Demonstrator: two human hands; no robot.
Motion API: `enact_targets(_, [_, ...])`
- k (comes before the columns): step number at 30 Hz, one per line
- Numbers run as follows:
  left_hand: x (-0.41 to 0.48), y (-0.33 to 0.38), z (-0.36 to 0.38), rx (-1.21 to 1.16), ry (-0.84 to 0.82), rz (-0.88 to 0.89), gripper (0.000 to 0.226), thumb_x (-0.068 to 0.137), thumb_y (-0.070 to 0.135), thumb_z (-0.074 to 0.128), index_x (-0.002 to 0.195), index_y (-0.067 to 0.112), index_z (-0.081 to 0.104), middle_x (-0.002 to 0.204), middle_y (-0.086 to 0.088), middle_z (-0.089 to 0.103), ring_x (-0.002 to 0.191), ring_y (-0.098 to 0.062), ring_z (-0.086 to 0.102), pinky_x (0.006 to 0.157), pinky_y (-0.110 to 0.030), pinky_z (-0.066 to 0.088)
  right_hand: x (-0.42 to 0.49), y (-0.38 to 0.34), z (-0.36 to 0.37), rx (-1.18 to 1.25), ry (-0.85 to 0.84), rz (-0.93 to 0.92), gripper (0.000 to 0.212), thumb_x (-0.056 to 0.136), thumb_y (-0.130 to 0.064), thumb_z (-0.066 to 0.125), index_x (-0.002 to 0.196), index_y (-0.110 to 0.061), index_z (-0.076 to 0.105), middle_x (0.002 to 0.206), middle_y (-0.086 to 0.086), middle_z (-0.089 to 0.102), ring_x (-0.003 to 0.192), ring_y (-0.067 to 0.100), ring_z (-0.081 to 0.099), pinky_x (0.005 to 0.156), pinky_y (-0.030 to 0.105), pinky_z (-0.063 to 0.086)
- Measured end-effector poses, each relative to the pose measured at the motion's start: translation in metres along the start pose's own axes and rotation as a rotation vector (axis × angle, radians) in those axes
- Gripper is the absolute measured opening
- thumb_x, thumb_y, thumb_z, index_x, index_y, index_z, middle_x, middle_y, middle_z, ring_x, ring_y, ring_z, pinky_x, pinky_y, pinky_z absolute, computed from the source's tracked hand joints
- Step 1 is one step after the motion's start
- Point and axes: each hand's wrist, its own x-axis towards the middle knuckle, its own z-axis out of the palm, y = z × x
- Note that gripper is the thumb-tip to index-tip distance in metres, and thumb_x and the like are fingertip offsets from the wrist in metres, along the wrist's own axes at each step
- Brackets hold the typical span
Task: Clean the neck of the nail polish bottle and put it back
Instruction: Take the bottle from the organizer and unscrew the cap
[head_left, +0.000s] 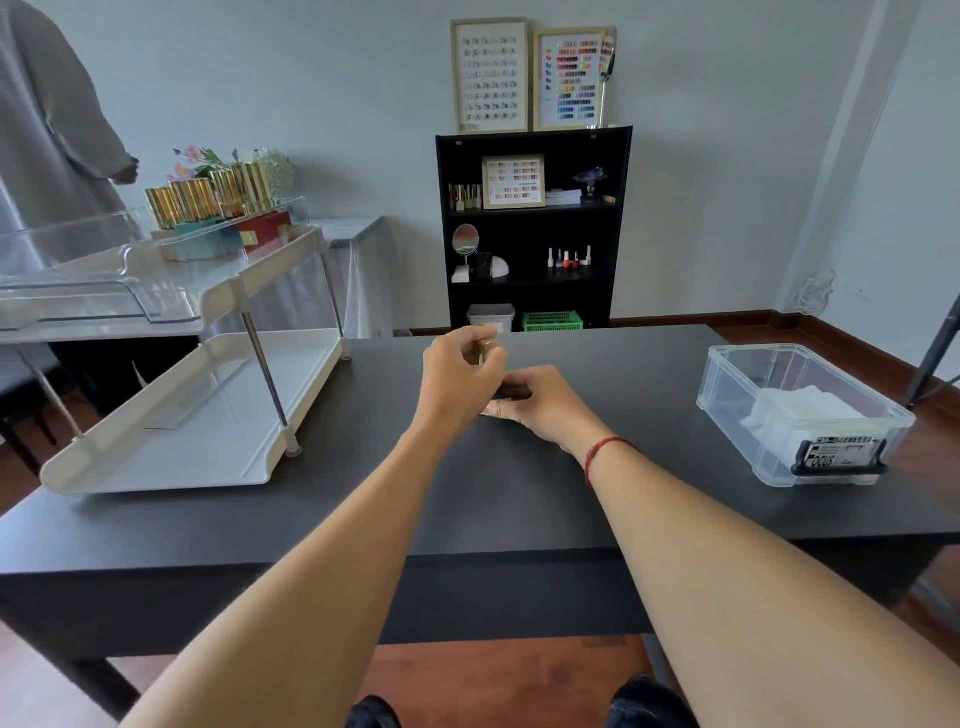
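Over the middle of the black table (519, 493), my left hand (457, 382) pinches the gold cap (484, 351) of a nail polish bottle, held upright between thumb and fingers. Just to its right, my right hand (545, 402) curls round the dark bottle (506, 394), low on the tabletop and mostly hidden by my fingers. The two hands touch each other. Whether the cap is still on the bottle's neck is hidden.
A white two-tier cart (171, 415) with a clear tray on top stands at the left. A clear plastic box (800, 410) holding white wipes sits at the right. Gold bottles (208, 195) stand behind the cart, next to a person. A black shelf (532, 228) lines the wall.
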Motion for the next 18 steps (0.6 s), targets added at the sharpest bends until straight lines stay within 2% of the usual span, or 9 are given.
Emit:
enact_targets(2, [-0.002,-0.002,-0.001,-0.004,-0.005,0.014,0.029,0.086,0.012,0.061,0.114,0.012,0.069,0.082,0.01,0.069,0.082,-0.006,0.066,0.078,-0.014,0.052,0.0,0.0,0.0,0.021,-0.006,-0.002,0.027,0.079,-0.017,0.077,0.105,-0.011,0.074,0.101,0.005,0.074,0.1,0.018,0.067,0.097,0.032,0.049])
enact_targets(5, [-0.003,-0.005,-0.004,-0.02,0.008,0.027,0.027,0.085,0.008,0.065,0.111,0.011,0.069,0.084,0.01,0.069,0.087,-0.007,0.068,0.084,-0.02,0.053,-0.001,0.001,0.0,0.028,-0.003,-0.001,0.029,0.079,-0.019,0.077,0.107,-0.011,0.073,0.103,0.004,0.074,0.101,0.017,0.067,0.097,0.032,0.049])
enact_targets(7, [-0.002,-0.007,-0.007,-0.039,0.034,0.004,0.03,0.082,0.012,0.072,0.111,0.011,0.069,0.085,0.008,0.07,0.084,-0.004,0.069,0.082,-0.019,0.055,0.0,0.002,-0.001,0.046,-0.005,0.005,0.033,0.079,-0.019,0.078,0.11,-0.011,0.071,0.106,0.004,0.073,0.103,0.017,0.067,0.096,0.03,0.049])
enact_targets(10, [0.003,-0.006,-0.011,-0.039,0.011,-0.027,0.038,0.078,0.019,0.078,0.113,0.013,0.066,0.084,0.003,0.072,0.078,-0.007,0.069,0.076,-0.017,0.056,0.0,0.002,-0.002,0.064,-0.007,0.004,0.034,0.079,-0.019,0.077,0.112,-0.011,0.07,0.106,0.004,0.073,0.103,0.016,0.067,0.084,0.02,0.048])
enact_targets(12, [0.005,-0.004,-0.01,0.031,-0.03,-0.028,0.024,0.08,0.02,0.075,0.102,0.012,0.07,0.081,0.0,0.071,0.079,-0.014,0.068,0.078,-0.023,0.056,-0.001,0.002,-0.002,0.062,-0.002,0.008,0.034,0.079,-0.02,0.077,0.112,-0.012,0.071,0.106,0.003,0.073,0.103,0.016,0.066,0.085,0.022,0.047])
enact_targets(14, [0.003,-0.004,-0.007,0.081,-0.061,-0.032,0.011,0.081,0.016,0.066,0.086,0.007,0.07,0.08,-0.005,0.071,0.081,-0.018,0.068,0.078,-0.028,0.055,-0.001,0.002,-0.002,0.055,0.0,0.005,0.033,0.08,-0.019,0.077,0.112,-0.012,0.071,0.106,0.003,0.073,0.104,0.017,0.066,0.092,0.028,0.048])
enact_targets(16, [-0.001,-0.008,-0.006,0.049,-0.061,-0.055,0.011,0.08,0.013,0.062,0.084,0.008,0.071,0.078,0.001,0.072,0.08,-0.01,0.068,0.075,-0.021,0.054,-0.001,0.002,-0.002,0.055,-0.001,-0.003,0.031,0.081,-0.018,0.076,0.111,-0.013,0.072,0.106,0.003,0.073,0.103,0.018,0.066,0.096,0.033,0.048])
enact_targets(18, [-0.004,-0.012,-0.008,0.012,-0.039,-0.048,0.015,0.08,0.011,0.063,0.091,0.014,0.073,0.08,0.011,0.071,0.08,0.002,0.067,0.075,-0.012,0.052,-0.002,0.002,-0.001,0.059,0.003,-0.002,0.033,0.081,-0.018,0.076,0.113,-0.012,0.071,0.107,0.003,0.073,0.103,0.019,0.066,0.099,0.036,0.048])
